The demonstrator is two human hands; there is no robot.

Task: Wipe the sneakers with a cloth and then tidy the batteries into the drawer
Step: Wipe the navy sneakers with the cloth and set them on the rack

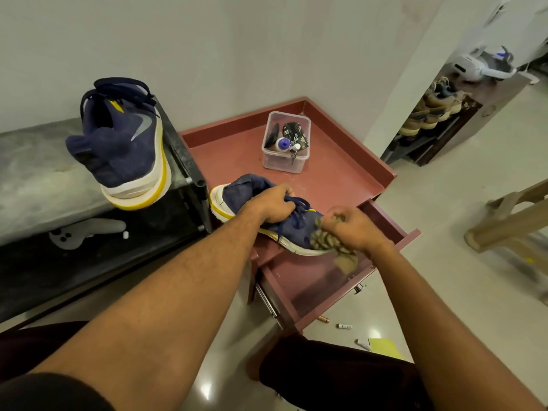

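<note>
Reference point: the red cabinet (382, 170).

- Its drawer (308, 286) is standing pulled out at the cabinet's front, toward the person.
- A navy sneaker (246, 191) is lying tilted at the front edge of the cabinet's tabletop (234, 149). Its toe is projecting over the open drawer.
- The left hand (274, 204) is gripping this sneaker at the laces, with the fingers (286, 192) curling round the upper.
- The right hand (353, 229) is holding a patterned cloth (324, 243) against the sneaker's toe, its fingers (338, 218) bunching tight on the fabric. The cloth's loose end is hanging over the drawer and is blurred.
- A clear plastic box (284, 164) is sitting toward the back of the cabinet's tabletop, apart from the sneaker.
- The box is holding a small white bottle (281, 143) with a blue cap, a dark patterned pouch (296, 133), and what looks like a key on a chain against the front wall.
- A second sneaker (124, 149) is resting tipped up on the grey ledge (35, 179) to the cabinet's left.
- Two small white batteries (344, 326) are lying on the floor (444, 292) just off the cabinet's front corner, below the drawer. One is touching a yellow sheet (384, 347).
</note>
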